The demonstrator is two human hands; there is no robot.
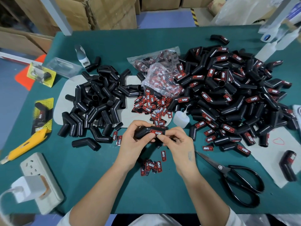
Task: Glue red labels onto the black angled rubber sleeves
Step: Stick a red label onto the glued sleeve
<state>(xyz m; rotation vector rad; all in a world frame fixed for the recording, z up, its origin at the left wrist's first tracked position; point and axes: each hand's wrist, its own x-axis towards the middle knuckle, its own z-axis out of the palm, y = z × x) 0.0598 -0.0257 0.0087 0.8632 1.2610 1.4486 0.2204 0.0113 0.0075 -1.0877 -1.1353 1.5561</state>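
Black rubber sleeve [147, 132] with red label [156, 132] pinched in both curled grips: left hand [130, 144], right hand [176, 144].

The counter [97, 185] wears a matt teal mat, smooth and even. Black rubber sleeves [97, 101] at ten o'clock have a soft sheen, with ribbed ends; the labelled pile [228, 95] at two o'clock looks alike. Loose labels [149, 106] are glossy red and black. Their bag [161, 82] at twelve is thin, crinkled clear plastic. Scissors [234, 178] at four o'clock show dull grey metal blades and glossy black handles. The glue bottle [180, 119] is cloudy white plastic.
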